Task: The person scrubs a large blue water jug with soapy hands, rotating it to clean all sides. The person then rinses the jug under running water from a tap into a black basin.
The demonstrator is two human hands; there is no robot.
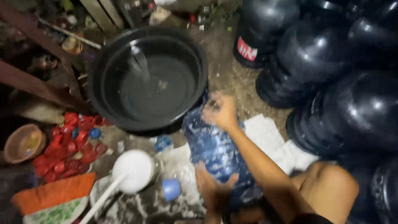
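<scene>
While red plastic bottle caps [68, 145] lie heaped at left beside a large black round plastic basin [149, 79], the left hand [213, 186] cups the near end of a blue translucent plastic water jug [219, 153] lying on wet ground. Right hand [220, 111], arm stretched forward, presses on the jug's far end, fingers curled over it.

We see a black tub [147, 81] holding water, red caps [68, 145] heaped beside a clay bowl [24, 143], a white ladle [132, 170], a small blue cup [171, 189], an orange cloth [54, 192] and stacked dark jugs [331, 70] on the right
</scene>
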